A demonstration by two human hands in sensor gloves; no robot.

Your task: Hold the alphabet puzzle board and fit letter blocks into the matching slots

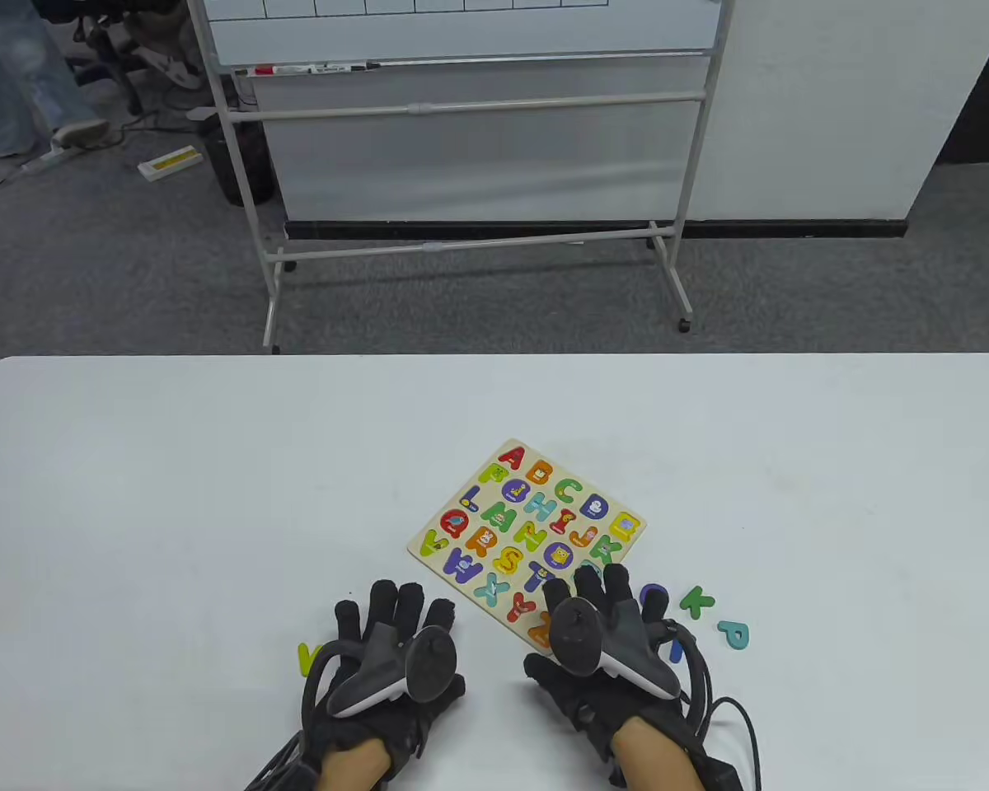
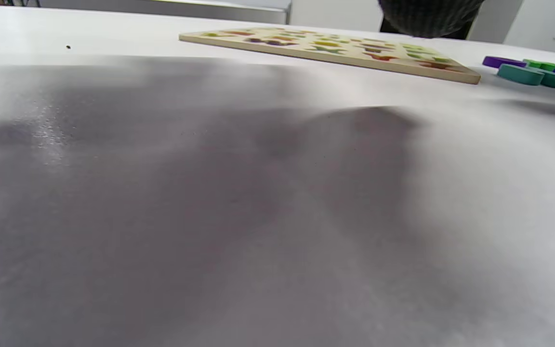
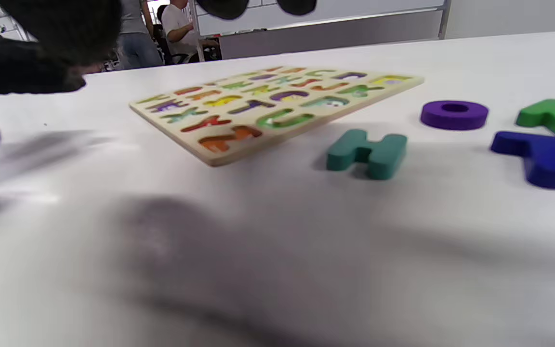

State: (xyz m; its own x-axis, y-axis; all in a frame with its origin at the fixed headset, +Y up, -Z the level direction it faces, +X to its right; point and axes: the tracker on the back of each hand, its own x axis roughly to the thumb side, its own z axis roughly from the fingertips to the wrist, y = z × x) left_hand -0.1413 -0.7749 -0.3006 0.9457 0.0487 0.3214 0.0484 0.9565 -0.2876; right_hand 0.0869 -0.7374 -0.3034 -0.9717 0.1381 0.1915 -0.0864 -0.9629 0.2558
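The wooden alphabet puzzle board lies flat on the white table, turned at an angle, with coloured letters across it. My left hand hovers open over bare table, left of the board's near corner, holding nothing. My right hand is open with its fingers spread over the board's near right corner, and it holds nothing. In the right wrist view the board lies ahead, with my fingertips above it and apart from it. In the left wrist view the board lies far ahead.
Loose letters lie right of the board: a purple O, a green K, a teal P, a blue piece and a teal piece. A yellow-green letter lies by my left hand. A whiteboard stand stands beyond the table.
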